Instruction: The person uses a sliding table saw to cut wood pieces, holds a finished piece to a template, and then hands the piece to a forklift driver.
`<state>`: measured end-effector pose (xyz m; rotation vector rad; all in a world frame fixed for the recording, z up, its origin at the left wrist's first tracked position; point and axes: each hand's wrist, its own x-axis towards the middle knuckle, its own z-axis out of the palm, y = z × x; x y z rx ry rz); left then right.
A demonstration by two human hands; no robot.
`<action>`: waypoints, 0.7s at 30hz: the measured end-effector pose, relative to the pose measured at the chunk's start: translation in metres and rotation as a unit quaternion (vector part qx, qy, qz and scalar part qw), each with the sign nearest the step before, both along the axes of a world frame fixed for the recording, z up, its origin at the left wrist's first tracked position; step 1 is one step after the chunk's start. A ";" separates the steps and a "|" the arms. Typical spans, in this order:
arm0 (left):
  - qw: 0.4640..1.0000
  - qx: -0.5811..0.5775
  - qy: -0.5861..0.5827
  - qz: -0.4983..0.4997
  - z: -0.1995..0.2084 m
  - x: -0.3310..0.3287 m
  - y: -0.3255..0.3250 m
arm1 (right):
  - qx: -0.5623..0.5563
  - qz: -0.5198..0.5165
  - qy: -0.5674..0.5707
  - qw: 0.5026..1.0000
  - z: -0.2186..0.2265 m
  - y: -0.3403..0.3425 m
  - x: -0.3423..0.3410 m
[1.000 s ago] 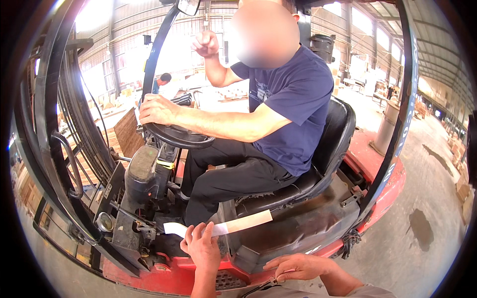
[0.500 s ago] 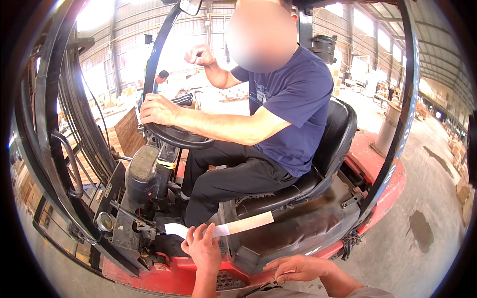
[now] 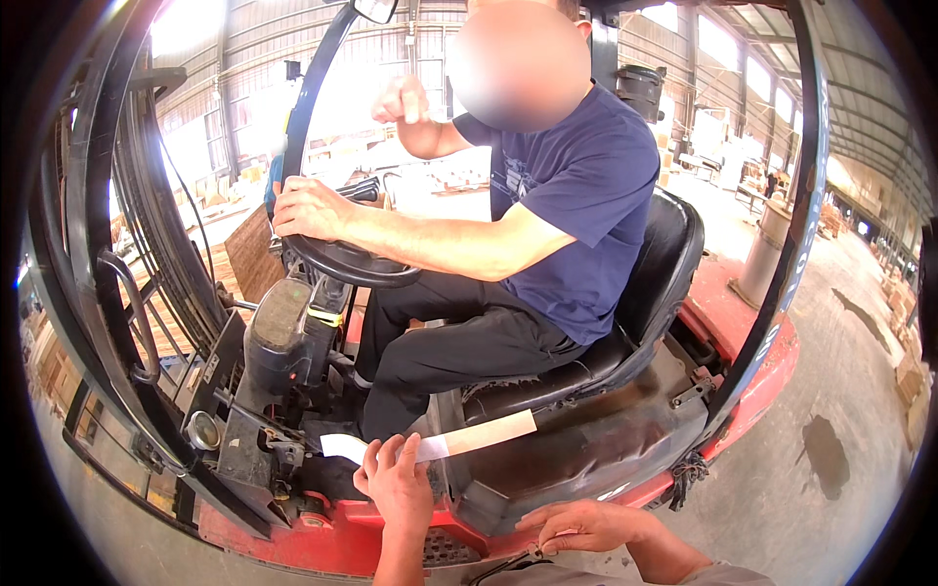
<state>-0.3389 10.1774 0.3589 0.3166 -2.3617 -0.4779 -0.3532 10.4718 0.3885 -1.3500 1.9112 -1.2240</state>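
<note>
My left hand [image 3: 399,488] is closed on a long pale paper strip [image 3: 489,433], white at its curled left end and cream toward the right. The strip is held up in front of the side of a red forklift [image 3: 362,542], beside the driver's seat base [image 3: 586,459]. Lower right, my right hand [image 3: 581,527] is bent with its fingertips together, close to my clothing. A small dark piece with a thin black cord [image 3: 503,567] shows at those fingertips; what it is, I cannot make out.
A person in a blue T-shirt [image 3: 586,215] sits on the black seat [image 3: 674,264], one hand on the steering wheel [image 3: 357,266], the other raised. The mast [image 3: 88,244] and a roof post [image 3: 772,283] frame the cab. Stacked boxes [image 3: 909,376] stand at far right.
The seated person's raised hand has shifted slightly right and is blurred. My left hand and the strip have moved very slightly left and up; my right hand stays nearly in place.
</note>
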 end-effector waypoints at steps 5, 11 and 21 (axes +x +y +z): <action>1.000 -0.001 -0.003 0.009 -0.002 0.000 0.000 | 0.005 0.004 -0.009 1.000 -0.003 -0.001 -0.002; 1.000 0.007 -0.002 0.004 -0.002 0.000 0.001 | 0.024 0.004 -0.022 0.999 -0.003 0.001 -0.001; 1.000 0.016 -0.012 0.007 -0.003 0.003 0.000 | 0.031 0.003 -0.013 0.999 -0.003 -0.001 0.000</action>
